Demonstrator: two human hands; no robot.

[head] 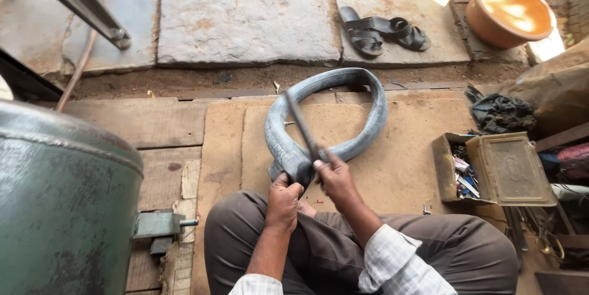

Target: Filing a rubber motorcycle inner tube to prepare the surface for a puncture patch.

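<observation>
Crossed legs in brown trousers (pixel 429 252) fill the near edge, with checked sleeves above them. Just beyond, the left hand (pixel 283 200) is clenched around the folded near end of a grey rubber inner tube (pixel 343 111), pinning it against the knee. That tube loops away over the worn mat (pixel 399 166) toward the far side. Right beside it, the right hand (pixel 334 178) is closed tight on the handle of a long metal file (pixel 300 124), whose blade slants up and left across the tube. Left stands a green metal tank (pixel 61 197). Right lies an open tin box of small tools (pixel 491 169), near a dark rag (pixel 500 111). Far off rest black sandals (pixel 383 32) and an orange basin (pixel 509 10).
</observation>
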